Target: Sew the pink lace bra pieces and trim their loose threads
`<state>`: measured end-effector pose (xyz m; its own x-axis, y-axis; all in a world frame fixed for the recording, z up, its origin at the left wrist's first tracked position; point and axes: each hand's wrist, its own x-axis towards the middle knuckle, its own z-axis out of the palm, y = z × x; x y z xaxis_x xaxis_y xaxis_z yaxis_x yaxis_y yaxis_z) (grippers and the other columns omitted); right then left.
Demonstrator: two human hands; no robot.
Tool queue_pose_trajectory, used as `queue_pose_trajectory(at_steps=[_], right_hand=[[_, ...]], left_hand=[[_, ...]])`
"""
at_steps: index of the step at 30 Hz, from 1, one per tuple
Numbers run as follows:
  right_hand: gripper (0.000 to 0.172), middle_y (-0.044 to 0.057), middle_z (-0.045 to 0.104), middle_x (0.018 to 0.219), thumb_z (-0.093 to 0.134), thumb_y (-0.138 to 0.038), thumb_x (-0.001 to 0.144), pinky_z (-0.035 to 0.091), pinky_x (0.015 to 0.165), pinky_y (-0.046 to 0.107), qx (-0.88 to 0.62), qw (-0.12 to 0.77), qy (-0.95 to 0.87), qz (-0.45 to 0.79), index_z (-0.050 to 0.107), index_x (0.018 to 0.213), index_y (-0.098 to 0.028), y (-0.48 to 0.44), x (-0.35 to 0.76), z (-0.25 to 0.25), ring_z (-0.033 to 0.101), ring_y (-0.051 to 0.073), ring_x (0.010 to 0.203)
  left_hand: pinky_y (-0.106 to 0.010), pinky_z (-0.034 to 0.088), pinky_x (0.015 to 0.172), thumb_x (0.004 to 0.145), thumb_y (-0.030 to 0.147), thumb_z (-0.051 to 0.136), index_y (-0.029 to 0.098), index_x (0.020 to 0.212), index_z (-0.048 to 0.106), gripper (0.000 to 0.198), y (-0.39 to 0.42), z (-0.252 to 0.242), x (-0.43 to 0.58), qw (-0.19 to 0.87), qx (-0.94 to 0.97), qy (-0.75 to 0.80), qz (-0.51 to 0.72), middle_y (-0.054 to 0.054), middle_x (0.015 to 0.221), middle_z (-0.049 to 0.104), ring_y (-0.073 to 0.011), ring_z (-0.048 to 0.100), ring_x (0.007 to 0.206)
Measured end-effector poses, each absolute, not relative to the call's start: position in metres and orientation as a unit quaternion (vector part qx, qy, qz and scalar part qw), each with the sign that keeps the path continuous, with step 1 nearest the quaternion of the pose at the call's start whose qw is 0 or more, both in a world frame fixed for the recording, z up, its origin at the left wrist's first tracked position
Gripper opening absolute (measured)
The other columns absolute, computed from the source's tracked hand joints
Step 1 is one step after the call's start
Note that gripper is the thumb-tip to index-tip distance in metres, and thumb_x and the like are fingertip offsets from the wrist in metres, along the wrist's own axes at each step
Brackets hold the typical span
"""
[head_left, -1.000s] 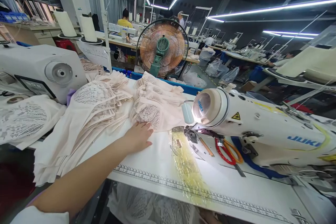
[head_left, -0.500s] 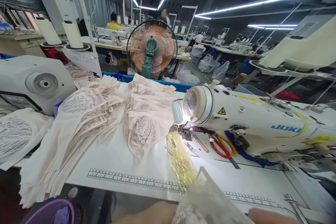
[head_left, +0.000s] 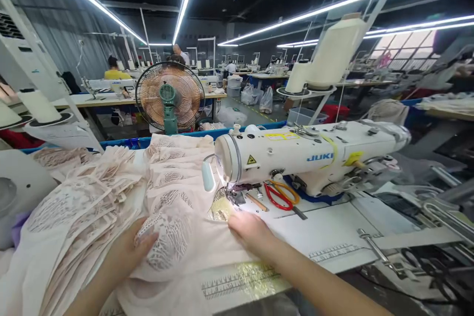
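Between my hands a pale beige lace bra piece lies spread over the front of the table. My left hand pinches its lace cup, thumb on top. On the right, my right hand has its fingers closed on the piece's plain edge, close to the needle area of a white sewing machine. A yellow plastic-wrapped strip passes partly beneath the fabric. Just behind the held piece, more lace bra pieces overlap in a row.
Red-and-orange-handled scissors lie under the machine arm. To the left is a thick stack of lace pieces. Printed ruler marks run along the front edge. A fan stands beyond the table, with people farther back.
Both hands have come up from the bottom edge, bringing the lace piece forward onto the table beside the row. The view has swung right, showing more of the machine.
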<state>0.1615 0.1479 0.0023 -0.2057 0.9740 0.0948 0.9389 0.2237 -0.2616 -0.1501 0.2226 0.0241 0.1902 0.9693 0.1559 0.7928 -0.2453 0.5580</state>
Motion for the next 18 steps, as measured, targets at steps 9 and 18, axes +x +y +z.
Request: queue_pose_trajectory(at_steps=[9, 18], right_hand=[[0.020, 0.010, 0.062, 0.082, 0.050, -0.003, 0.079, 0.042, 0.071, 0.035, -0.658, 0.123, -0.742, -0.027, 0.064, 0.084, -0.016, 0.164, 0.134, -0.013, 0.055, 0.024, 0.082], [0.042, 0.011, 0.056, 0.127, 0.042, -0.010, 0.084, 0.042, 0.097, 0.038, -0.628, 0.176, -0.757, -0.044, 0.054, 0.124, -0.014, 0.142, 0.148, -0.039, 0.048, 0.024, 0.120]], left_hand=[[-0.035, 0.050, 0.083, 0.090, 0.021, 0.033, 0.019, 0.103, 0.056, 0.027, 0.196, 0.044, -0.071, 0.022, 0.892, 0.345, 0.291, -0.009, 0.098, 0.064, -0.0213, 0.060, 0.093], [-0.045, 0.036, 0.104, 0.091, 0.040, 0.040, 0.008, 0.132, 0.040, 0.053, 0.210, -0.008, 0.005, 0.120, 0.956, 0.240, 0.116, -0.018, 0.136, 0.046, -0.0283, 0.042, 0.125]])
